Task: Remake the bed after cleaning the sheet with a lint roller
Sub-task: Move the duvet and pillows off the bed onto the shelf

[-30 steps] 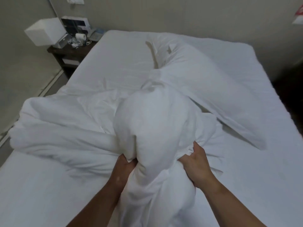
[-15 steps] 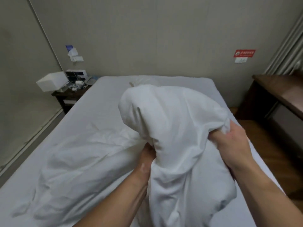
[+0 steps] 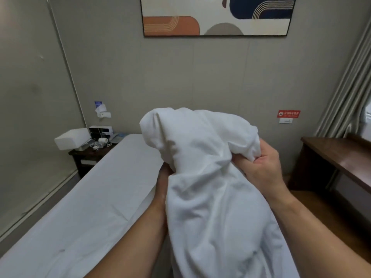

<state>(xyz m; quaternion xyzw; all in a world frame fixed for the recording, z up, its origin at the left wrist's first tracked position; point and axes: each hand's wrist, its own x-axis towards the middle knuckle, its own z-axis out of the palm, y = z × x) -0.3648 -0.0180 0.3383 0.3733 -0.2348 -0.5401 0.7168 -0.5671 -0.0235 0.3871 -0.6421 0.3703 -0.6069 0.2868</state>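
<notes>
Hanging in a bunched, creased mass at centre frame, the white duvet (image 3: pixel 210 187) is held up in the air over the right side of the bed (image 3: pixel 90 207). Its rounded top is raised towards the far wall and its bulk drops out of view at the bottom edge.

- Right hand (image 3: pixel 265 169): the fingers are curled tight round a gathered wad of the duvet at its upper right edge.
- Left hand (image 3: pixel 162 185): it is set against the duvet's left flank, below the raised top. The fingers are hidden behind the cloth, so whether they are clamped or loose cannot be told.
- Bed: a white sheet, lightly wrinkled, is spread flat over it to the left of the duvet.
- Dark nightstand (image 3: pixel 88 157): it is placed at the bed's far left corner, against the wall. A white box (image 3: pixel 71 138) and several small items, too small to identify, are carried on top.
- Framed abstract print (image 3: pixel 216 16): it is hung high on the far wall.
- Red sign (image 3: pixel 288 113): it is fixed to the same wall, at the right.
- Dark wooden desk (image 3: pixel 337 153): it is seen at the right edge, with a grey curtain (image 3: pixel 345 93) behind it.
</notes>
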